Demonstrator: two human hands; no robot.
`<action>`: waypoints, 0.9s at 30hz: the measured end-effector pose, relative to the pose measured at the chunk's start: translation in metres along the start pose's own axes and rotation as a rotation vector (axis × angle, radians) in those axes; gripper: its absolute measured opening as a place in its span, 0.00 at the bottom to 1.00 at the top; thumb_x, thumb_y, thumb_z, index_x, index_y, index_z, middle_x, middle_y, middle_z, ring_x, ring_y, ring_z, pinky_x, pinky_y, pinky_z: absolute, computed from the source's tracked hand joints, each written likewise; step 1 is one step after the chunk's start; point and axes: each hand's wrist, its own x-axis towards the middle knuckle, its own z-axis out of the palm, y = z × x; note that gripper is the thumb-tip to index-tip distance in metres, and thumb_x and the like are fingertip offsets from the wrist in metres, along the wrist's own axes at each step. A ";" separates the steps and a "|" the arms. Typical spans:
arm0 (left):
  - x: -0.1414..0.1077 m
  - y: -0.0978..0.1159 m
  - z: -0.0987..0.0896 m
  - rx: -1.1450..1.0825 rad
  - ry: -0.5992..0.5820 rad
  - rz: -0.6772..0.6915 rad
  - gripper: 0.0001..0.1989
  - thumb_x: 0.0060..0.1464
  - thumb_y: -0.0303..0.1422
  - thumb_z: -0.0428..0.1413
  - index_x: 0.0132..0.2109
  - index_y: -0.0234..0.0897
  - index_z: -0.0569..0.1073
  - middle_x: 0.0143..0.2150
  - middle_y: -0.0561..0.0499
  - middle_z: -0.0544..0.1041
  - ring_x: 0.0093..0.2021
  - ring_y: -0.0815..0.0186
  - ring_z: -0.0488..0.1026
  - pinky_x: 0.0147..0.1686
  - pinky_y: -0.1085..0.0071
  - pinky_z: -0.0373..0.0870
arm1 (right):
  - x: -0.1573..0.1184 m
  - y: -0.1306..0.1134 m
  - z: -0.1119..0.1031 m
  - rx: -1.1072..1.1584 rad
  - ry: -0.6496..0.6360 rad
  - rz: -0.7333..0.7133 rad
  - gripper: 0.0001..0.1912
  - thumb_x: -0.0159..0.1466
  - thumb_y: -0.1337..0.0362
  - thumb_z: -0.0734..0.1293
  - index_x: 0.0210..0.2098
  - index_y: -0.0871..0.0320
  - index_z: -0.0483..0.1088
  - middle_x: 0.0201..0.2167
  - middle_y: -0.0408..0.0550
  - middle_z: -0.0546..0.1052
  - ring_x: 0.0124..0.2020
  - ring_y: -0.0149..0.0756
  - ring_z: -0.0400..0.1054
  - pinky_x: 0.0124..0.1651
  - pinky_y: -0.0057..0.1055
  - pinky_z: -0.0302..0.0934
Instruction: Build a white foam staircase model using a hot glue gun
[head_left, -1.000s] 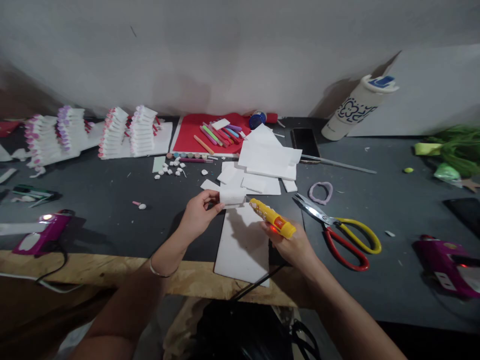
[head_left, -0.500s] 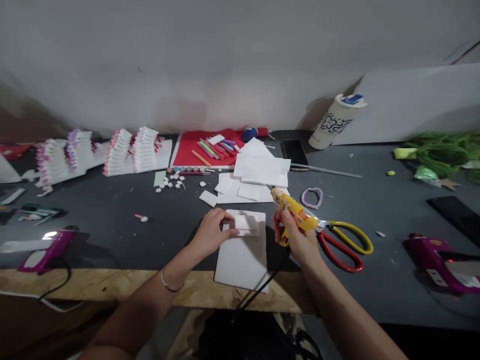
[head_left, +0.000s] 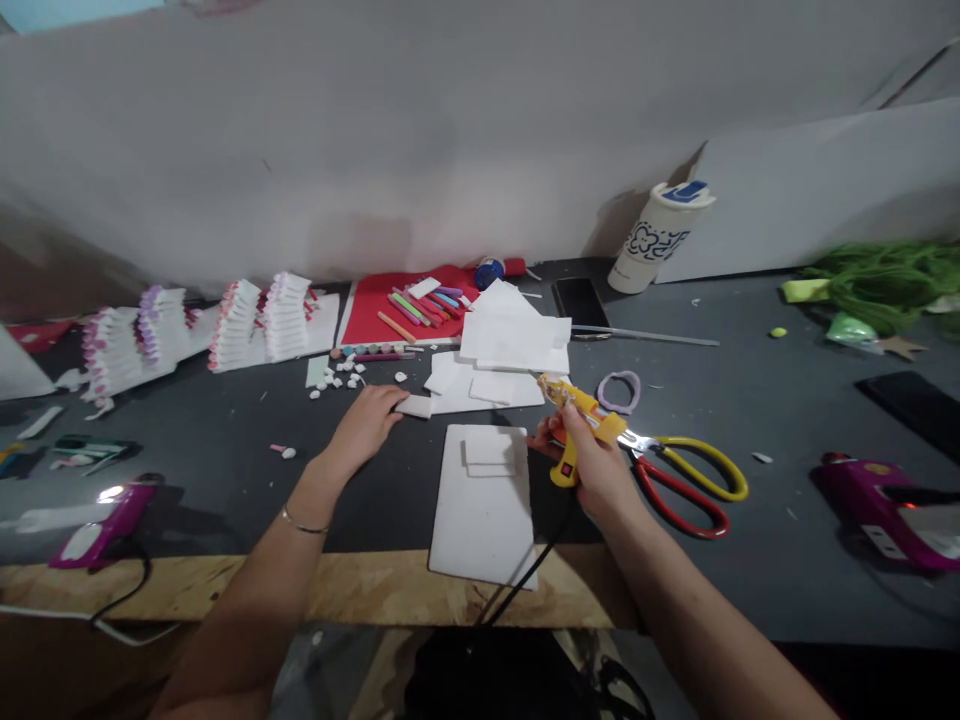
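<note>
My left hand (head_left: 370, 425) pinches the left end of a small white foam piece (head_left: 415, 406), beside the stacked white papers (head_left: 517, 340). In my right hand (head_left: 589, 455) is a yellow hot glue gun (head_left: 574, 420), its nozzle pointing up and left, its cord running down toward me. Between the hands a white foam board (head_left: 482, 525) lies on the dark table, reaching over its wooden front edge. Small white foam pieces (head_left: 491, 450) rest near the board's top, touched by neither hand.
Scissors (head_left: 686, 490) with red and yellow handles lie right of the glue gun. Farther back are markers (head_left: 426, 308) on red sheets, a phone (head_left: 579, 303) and a tumbler (head_left: 656, 240). Magenta glue guns sit left (head_left: 105, 525) and right (head_left: 889, 510).
My left hand has left the pieces on the board, moved up and left, and taken hold of the loose foam piece. The glue gun has shifted slightly. The camera view has tilted a little.
</note>
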 end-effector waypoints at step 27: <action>0.007 0.090 0.009 -0.253 -0.099 0.053 0.11 0.54 0.32 0.59 0.46 0.39 0.75 0.47 0.47 0.77 0.49 0.57 0.72 0.51 0.59 0.69 | 0.007 -0.004 0.008 0.195 -0.012 0.186 0.27 0.43 0.41 0.77 0.22 0.57 0.67 0.20 0.39 0.71 0.22 0.28 0.65 0.28 0.28 0.68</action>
